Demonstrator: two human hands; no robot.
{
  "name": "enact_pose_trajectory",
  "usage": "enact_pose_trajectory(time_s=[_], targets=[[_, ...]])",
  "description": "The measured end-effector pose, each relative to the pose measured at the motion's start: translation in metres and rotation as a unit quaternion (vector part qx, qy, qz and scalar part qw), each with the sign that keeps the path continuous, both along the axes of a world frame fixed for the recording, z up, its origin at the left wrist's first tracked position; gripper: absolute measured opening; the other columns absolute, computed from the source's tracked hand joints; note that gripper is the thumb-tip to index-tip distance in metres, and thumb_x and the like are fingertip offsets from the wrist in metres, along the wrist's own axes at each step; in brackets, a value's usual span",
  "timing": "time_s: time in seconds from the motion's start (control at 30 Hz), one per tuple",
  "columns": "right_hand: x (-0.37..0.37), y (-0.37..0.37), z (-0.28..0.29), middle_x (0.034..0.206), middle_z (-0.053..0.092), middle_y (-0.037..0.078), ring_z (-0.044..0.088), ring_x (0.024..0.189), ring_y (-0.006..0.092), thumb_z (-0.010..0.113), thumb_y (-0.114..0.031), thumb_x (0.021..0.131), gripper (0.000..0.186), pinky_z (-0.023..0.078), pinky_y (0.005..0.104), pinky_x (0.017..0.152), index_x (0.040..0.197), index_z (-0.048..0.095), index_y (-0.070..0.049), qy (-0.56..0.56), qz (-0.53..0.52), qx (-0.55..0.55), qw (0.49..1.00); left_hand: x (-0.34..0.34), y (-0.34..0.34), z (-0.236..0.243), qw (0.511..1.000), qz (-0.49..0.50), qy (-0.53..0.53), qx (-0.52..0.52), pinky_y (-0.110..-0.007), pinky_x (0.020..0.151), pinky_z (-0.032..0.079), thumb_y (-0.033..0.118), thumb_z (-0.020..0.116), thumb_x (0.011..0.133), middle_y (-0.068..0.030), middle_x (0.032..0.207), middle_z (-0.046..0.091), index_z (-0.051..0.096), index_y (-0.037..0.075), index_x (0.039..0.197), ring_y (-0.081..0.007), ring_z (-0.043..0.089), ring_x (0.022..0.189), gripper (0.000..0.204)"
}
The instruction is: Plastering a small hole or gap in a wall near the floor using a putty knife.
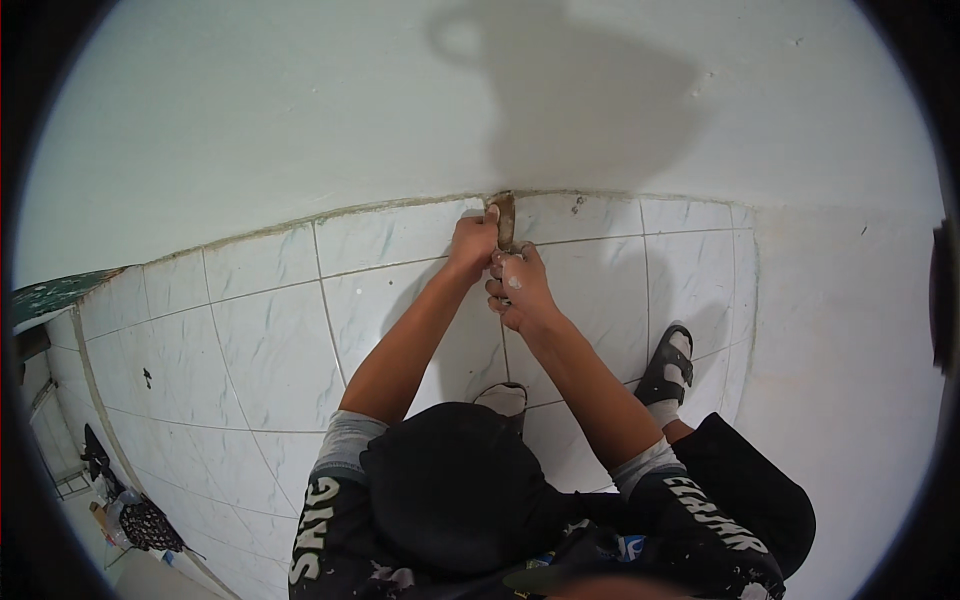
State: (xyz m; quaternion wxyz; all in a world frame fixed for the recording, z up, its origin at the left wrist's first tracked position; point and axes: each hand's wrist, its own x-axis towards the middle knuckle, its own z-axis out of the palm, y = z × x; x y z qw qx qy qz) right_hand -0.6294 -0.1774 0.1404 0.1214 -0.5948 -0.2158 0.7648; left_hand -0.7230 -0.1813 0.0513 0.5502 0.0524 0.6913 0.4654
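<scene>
At the joint between the white wall (340, 120) and marbled tile floor (260, 360), my left hand (472, 243) is closed with its thumb against a narrow, flat brown piece (506, 222), held upright along the picture at the grouted edge. My right hand (522, 285) is closed just below and right of it, fingers curled and close to the left; what they grip is hidden. Pale smears mark the skin of my right hand.
My sandalled feet (668, 365) stand on the tiles. A pale raised surface or wall (830, 380) borders the right. At the far left lie a dark green strip (70, 290), patterned cloth (145, 525) and assorted small items. A large shadow falls on the wall.
</scene>
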Motion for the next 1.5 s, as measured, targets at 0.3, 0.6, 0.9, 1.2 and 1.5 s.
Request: enact_pose_trajectory(time_s=[0.3, 0.6, 0.9, 1.2, 1.5], targets=[[0.015, -0.013, -0.005, 0.072, 0.041, -0.002, 0.035, 0.049, 0.0073, 0.054, -0.016, 0.092, 0.021, 0.026, 0.0253, 0.04, 0.104, 0.037, -0.016, -0.001, 0.018, -0.018, 1.0, 0.012, -0.015, -0.002, 0.997, -0.026, 0.062, -0.025, -0.034, 0.042, 0.04, 0.04, 0.05, 0.098, -0.0058, 0.058, 0.053, 0.06, -0.002, 0.07, -0.0148, 0.049, 0.049, 0.05], [0.002, -0.018, -0.004, 0.071, 0.039, -0.002, 0.033, 0.049, 0.0074, 0.05, -0.013, 0.093, 0.015, 0.025, 0.0243, 0.04, 0.102, 0.039, -0.016, -0.005, 0.031, 0.019, 0.999, -0.003, -0.015, -0.008, 0.999, -0.011, 0.042, -0.001, -0.034, 0.045, 0.039, 0.04, 0.053, 0.096, -0.0058, 0.064, 0.057, 0.062, -0.002, 0.078, -0.0152, 0.05, 0.05, 0.046], [0.052, -0.021, -0.005, 0.064, 0.033, -0.005, 0.025, 0.044, 0.005, 0.048, -0.018, 0.097, 0.015, 0.016, 0.0217, 0.033, 0.085, 0.039, -0.016, 0.161, -0.083, -0.17, 0.969, 0.022, -0.036, 0.003, 0.996, -0.06, 0.061, 0.006, -0.033, 0.043, 0.043, 0.033, 0.052, 0.094, -0.0059, 0.056, 0.055, 0.059, -0.002, 0.066, -0.0149, 0.051, 0.046, 0.045], [0.025, 0.024, -0.018, 0.064, 0.033, -0.002, 0.025, 0.044, 0.0073, 0.04, -0.015, 0.098, 0.019, 0.018, 0.0232, 0.032, 0.08, 0.037, -0.011, 0.219, -0.148, -0.192, 0.945, 0.001, 0.007, -0.022, 0.998, -0.019, -0.004, 0.062, -0.033, 0.047, 0.042, 0.031, 0.057, 0.091, -0.0065, 0.069, 0.059, 0.061, -0.001, 0.083, -0.0139, 0.055, 0.057, 0.033], [0.041, 0.031, -0.019, 0.065, 0.032, -0.002, 0.026, 0.043, 0.0073, 0.041, -0.013, 0.096, 0.019, 0.017, 0.0228, 0.032, 0.079, 0.036, -0.011, 0.243, -0.13, -0.299, 0.914, 0.014, 0.002, -0.018, 0.999, 0.02, -0.007, 0.026, -0.033, 0.045, 0.043, 0.031, 0.056, 0.092, -0.0062, 0.066, 0.059, 0.063, -0.001, 0.08, -0.015, 0.054, 0.053, 0.035]])
